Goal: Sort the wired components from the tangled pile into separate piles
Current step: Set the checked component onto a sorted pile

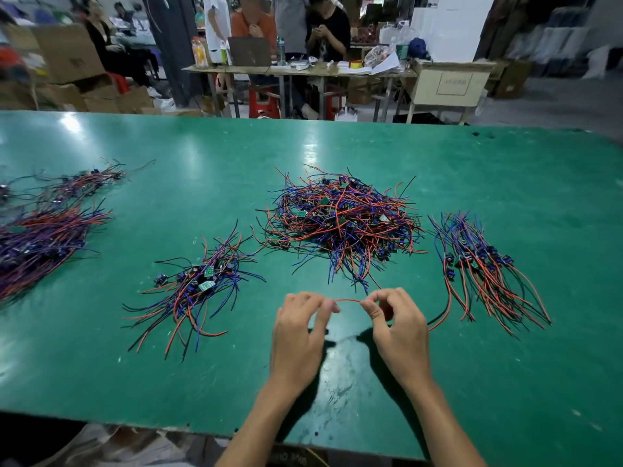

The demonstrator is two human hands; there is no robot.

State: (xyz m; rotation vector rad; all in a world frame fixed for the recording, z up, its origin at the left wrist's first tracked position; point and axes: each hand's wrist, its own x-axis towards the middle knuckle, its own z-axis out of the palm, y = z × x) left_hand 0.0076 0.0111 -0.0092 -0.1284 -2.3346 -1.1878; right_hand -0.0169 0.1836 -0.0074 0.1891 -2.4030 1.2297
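Head view: both hands' grips pinch a red wire [349, 300], its far end hidden.

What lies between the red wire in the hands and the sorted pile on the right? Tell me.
Nothing visible. Both the left hand and right hand pinch the red wire. Only bare green table shows between it and the right pile; the tangled pile sits farther back.

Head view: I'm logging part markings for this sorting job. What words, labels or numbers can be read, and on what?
None can be read.
Beige cabinet: printing on its framed front panel, blurred.
Cardboard box: dark mark, illegible.
Small green boards in the tangled pile: any markings too small to read.
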